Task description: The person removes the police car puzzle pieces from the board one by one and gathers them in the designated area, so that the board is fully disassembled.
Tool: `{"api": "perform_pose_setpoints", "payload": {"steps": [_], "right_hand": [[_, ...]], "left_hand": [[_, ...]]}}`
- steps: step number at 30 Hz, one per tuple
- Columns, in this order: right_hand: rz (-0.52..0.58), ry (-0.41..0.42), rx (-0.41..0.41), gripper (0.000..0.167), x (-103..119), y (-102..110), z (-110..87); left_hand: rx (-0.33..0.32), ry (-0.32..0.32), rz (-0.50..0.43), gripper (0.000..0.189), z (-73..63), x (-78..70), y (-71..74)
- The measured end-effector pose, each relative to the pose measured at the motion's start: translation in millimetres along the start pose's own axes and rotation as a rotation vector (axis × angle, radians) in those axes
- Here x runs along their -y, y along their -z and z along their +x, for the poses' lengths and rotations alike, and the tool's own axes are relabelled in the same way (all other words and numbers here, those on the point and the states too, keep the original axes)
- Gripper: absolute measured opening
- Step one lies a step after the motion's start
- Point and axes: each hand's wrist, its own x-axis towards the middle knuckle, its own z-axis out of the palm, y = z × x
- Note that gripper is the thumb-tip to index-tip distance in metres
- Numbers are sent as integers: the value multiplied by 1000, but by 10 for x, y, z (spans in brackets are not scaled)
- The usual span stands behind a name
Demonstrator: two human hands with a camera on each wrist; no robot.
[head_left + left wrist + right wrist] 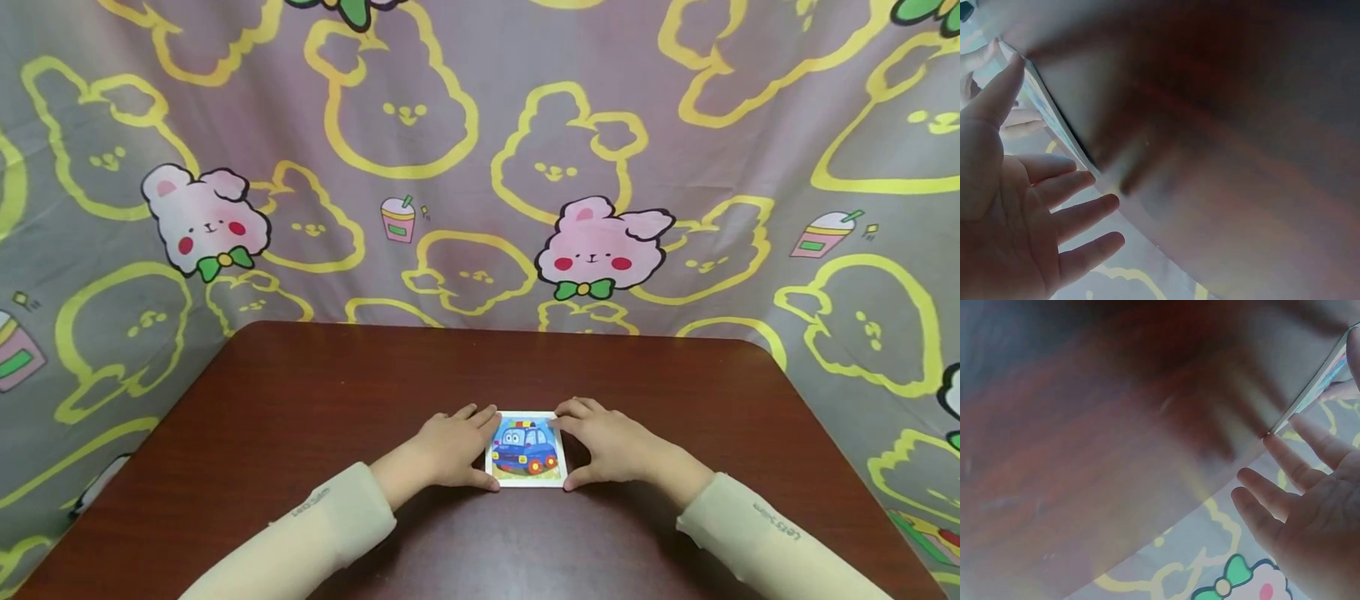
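A square picture board (525, 454) with a white border lies flat on the brown table, showing a blue cartoon car with eyes. My left hand (452, 447) touches its left side, with the thumb at the near corner and a fingertip by the far corner. Opposite it, my right hand (613, 443) touches the right side in the same way. Both wrist views show the fingers fairly straight and spread, the left hand (1010, 206) and the right hand (1319, 512) each beside the board's thin edge.
The dark brown table (360, 375) has a glossy top and rounded far corners. Behind it and at both sides hangs a grey-pink curtain (480, 67) printed with yellow bear and rabbit outlines.
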Motion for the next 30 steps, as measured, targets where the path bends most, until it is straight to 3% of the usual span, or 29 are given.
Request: {"api": "perform_pose_setpoints", "payload": {"steps": [14,21,30], "right_hand": [[-19,25,-2,83,259,-95,-50],[-8,46,-4,84,361,-134,-77],[-22,55,4,85,496,-146,-130]], "left_hand": [[7,-3,-61,97,-357,34,-35],[-18,-11,-55,97,-485,70,-130],[-28,-32,-31,95,-631,54,-128]]}}
